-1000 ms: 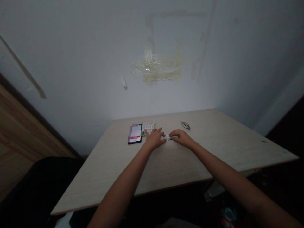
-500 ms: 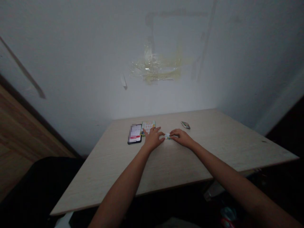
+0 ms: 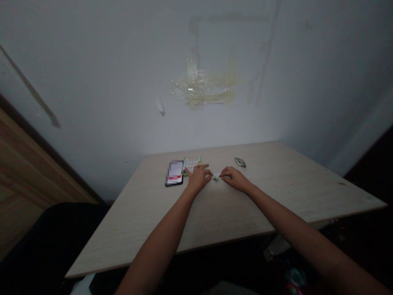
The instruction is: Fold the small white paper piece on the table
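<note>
Between my two hands is a small piece of printed paper (image 3: 216, 177), whitish with green, yellow and blue marks; it looks creased. My left hand (image 3: 199, 177) pinches its left edge between thumb and finger, the other fingers spread. At the opposite edge, my right hand (image 3: 233, 178) is closed in a pinch on the same paper. A printed booklet or card (image 3: 192, 162) with rows of small pictures lies partly behind my left hand. Left of it a phone (image 3: 174, 173) rests face up, its screen lit and partly blurred out.
A small folded, printed packet or paper (image 3: 240, 162) lies beyond my right hand. The pale wooden table (image 3: 147, 221) meets a wall (image 3: 123, 82) with clear tape (image 3: 208, 88) stuck to it. A dark chair-like shape (image 3: 61, 237) stands at the left.
The paper between my hands has changed shape, now looking more bent, with more of its coloured print showing. My fingertips have shifted slightly; the phone, booklet and packet stay in place.
</note>
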The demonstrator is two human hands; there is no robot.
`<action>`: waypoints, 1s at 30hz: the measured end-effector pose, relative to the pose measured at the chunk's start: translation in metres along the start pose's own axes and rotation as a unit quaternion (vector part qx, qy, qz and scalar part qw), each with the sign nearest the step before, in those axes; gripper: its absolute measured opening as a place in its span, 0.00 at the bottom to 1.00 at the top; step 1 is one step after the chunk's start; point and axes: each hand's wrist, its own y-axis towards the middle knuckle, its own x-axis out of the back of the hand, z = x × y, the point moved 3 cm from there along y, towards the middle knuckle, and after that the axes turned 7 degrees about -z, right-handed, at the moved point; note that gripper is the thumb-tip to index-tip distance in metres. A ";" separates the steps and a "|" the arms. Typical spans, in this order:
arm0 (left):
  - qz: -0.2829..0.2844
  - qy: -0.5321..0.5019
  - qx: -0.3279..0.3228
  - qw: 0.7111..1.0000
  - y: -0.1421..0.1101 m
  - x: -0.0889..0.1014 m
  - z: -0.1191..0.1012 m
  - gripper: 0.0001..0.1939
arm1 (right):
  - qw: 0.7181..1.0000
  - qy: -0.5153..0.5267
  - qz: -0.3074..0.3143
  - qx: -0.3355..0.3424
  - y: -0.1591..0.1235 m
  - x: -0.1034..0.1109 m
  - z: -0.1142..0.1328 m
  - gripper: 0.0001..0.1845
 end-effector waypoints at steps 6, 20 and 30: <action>0.012 0.014 -0.010 1.000 0.001 0.000 -0.002 0.08 | 1.000 0.010 -0.002 -0.012 0.000 0.001 -0.001 0.09; 0.044 0.054 -0.016 0.997 -0.001 0.002 -0.009 0.13 | 1.000 0.007 -0.004 -0.017 0.001 0.001 -0.001 0.08; 0.046 0.059 -0.019 0.997 -0.007 0.002 -0.012 0.19 | 1.000 0.015 -0.004 -0.018 0.002 0.001 -0.001 0.07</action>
